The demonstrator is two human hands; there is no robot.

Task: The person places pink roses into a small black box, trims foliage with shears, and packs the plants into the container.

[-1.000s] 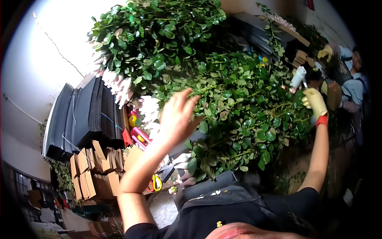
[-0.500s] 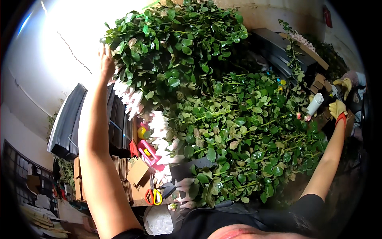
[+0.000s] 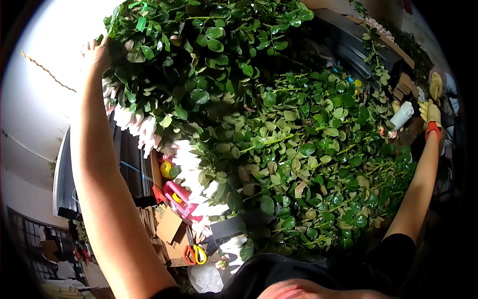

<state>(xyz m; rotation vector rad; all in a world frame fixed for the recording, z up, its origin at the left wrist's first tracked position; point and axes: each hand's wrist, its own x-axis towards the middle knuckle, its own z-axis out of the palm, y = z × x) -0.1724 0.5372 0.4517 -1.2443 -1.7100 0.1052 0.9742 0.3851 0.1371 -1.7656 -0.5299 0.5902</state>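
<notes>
A big heap of green leafy stems [image 3: 279,149] fills the middle of the view. My left arm is stretched up to the heap's upper left edge. There my left hand [image 3: 97,52] rests against the leaves, with its fingertips hidden among them. At the far right, my right hand [image 3: 431,113] wears a yellow glove with a red cuff. It holds a white-wrapped flower [image 3: 402,115] just beyond the leaves.
White-wrapped flower heads [image 3: 144,129] hang out of the heap's left side. Below them lie a stack of black sheets [image 3: 130,169], cardboard pieces [image 3: 169,224], a pink tool [image 3: 181,197] and red-and-yellow scissors [image 3: 195,254]. Another yellow glove [image 3: 436,84] shows at the far right.
My left hand rose from the middle of the leaves to the heap's upper left edge. My gloved right hand stayed at the far right with the white-wrapped flower.
</notes>
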